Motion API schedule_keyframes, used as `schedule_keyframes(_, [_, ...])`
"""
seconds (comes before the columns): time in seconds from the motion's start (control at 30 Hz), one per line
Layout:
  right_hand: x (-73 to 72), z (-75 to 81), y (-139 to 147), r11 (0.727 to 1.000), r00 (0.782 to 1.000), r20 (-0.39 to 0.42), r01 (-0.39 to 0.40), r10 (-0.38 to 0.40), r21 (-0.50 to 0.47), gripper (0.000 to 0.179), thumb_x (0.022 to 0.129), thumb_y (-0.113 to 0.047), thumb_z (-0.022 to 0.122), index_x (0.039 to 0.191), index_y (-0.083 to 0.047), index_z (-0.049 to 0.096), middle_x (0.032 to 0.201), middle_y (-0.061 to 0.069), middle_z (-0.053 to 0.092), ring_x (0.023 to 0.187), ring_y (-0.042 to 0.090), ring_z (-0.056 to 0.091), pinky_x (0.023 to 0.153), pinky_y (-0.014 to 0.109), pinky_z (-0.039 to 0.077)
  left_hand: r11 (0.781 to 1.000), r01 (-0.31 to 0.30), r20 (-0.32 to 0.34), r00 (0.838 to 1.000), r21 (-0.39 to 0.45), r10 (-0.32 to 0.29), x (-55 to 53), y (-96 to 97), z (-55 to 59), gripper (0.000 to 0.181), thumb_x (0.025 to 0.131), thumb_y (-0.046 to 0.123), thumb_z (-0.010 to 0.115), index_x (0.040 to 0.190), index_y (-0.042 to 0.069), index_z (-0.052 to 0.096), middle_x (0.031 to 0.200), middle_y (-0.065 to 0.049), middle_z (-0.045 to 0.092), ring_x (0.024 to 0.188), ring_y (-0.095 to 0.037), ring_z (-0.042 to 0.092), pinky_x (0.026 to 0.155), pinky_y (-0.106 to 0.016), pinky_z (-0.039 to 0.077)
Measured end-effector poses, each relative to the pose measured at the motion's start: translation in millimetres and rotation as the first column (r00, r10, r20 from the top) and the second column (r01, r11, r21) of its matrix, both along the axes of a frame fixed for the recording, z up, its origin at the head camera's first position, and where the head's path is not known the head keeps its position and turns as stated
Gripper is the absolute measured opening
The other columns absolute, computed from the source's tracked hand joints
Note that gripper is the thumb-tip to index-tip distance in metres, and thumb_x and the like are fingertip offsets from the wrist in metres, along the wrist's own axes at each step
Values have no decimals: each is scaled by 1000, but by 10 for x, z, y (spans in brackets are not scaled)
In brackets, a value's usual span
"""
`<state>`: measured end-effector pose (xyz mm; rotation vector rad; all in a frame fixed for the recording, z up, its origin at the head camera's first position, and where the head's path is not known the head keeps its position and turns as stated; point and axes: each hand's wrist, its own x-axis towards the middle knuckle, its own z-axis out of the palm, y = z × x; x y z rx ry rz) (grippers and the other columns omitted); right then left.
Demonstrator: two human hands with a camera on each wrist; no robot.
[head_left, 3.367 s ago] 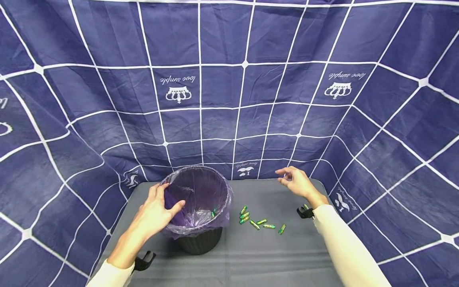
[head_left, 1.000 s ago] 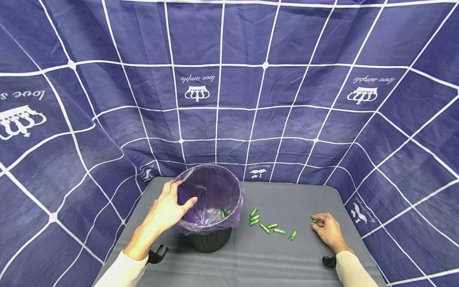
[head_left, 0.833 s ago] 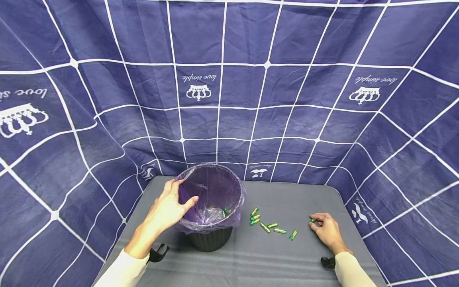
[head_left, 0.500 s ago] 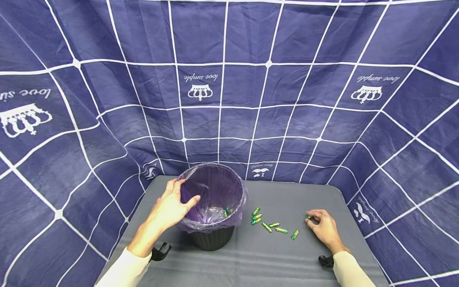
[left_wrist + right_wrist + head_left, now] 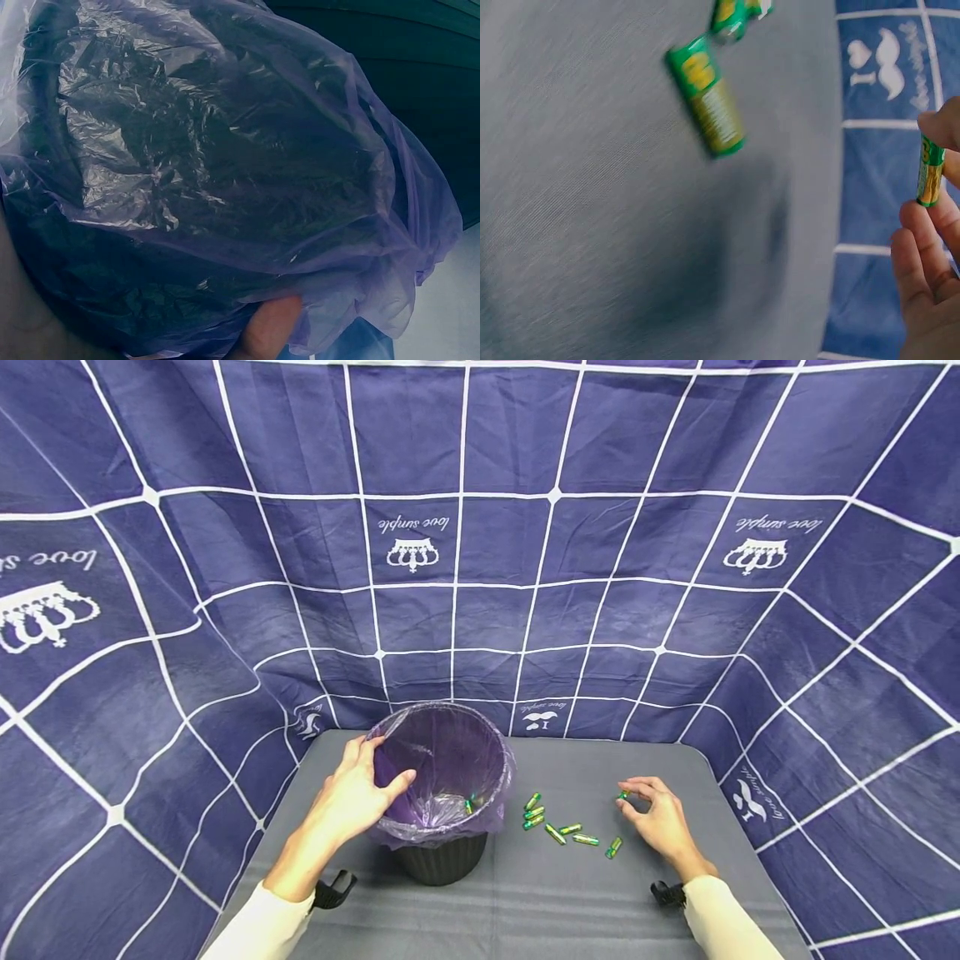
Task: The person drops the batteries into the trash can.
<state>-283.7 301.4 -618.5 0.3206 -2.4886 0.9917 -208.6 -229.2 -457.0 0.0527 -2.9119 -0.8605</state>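
Right hand (image 5: 660, 817) pinches one battery (image 5: 930, 171) between thumb and fingertips, a fit for something that small, I'd say; looks lifted off the worktop (image 5: 570, 902), forearm in from 5 o'clock. Loose batteries (image 5: 586, 839) sit at 3 o'clock of the bin (image 5: 438, 864), another battery (image 5: 469, 807) inside. Left hand (image 5: 347, 797) lies spread, relaxed on its 9 o'clock rim, probably steadying it. Purple liner (image 5: 491, 817) folds over, presumably to stay put.
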Motion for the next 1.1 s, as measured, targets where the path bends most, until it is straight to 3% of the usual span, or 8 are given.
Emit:
schedule_keyframes(0.2, [-42,191,-194,998,995,-82,-46,50,47,33,87,2,98,119,-6,90,125,11,83,117,39,79,99,0,42,1000,3,3,1000,-2,-3,7,2,4,92,108,59,75,176,6,43,182,-23,38,146,-69,62,118,-78,53])
schedule_keyframes(0.57, [-97,655,-540,985,979,-131,-147,159,94,34,88,-3,99,119,-12,90,127,6,83,121,35,81,103,18,51,1000,1,15,1000,0,-1,16,1,-10,93,109,60,75,177,5,42,183,-24,37,149,-69,59,120,-79,51])
schedule_keyframes(0.73, [-89,882,-705,974,964,-163,-192,211,124,33,89,-6,100,120,-14,90,127,4,82,120,31,82,103,28,56,1000,2,15,1000,-1,-2,15,2,-6,94,109,61,74,177,5,41,183,-24,37,148,-69,60,120,-79,51])
schedule_keyframes(0.93, [-75,1168,-911,958,944,-182,-252,275,136,34,91,-10,100,122,-17,90,128,1,82,121,27,83,104,31,58,1000,4,16,1000,-7,-4,-6,-2,-15,95,109,63,74,177,5,41,182,-25,36,148,-70,60,119,-80,51])
schedule_keyframes(1.1, [-82,1362,-1080,940,920,-206,-309,334,146,34,90,-10,100,122,-17,90,127,6,83,120,27,83,106,39,61,1000,5,14,1000,-15,-4,-20,-2,-22,96,109,62,74,177,5,41,182,-26,37,150,-69,59,119,-80,51])
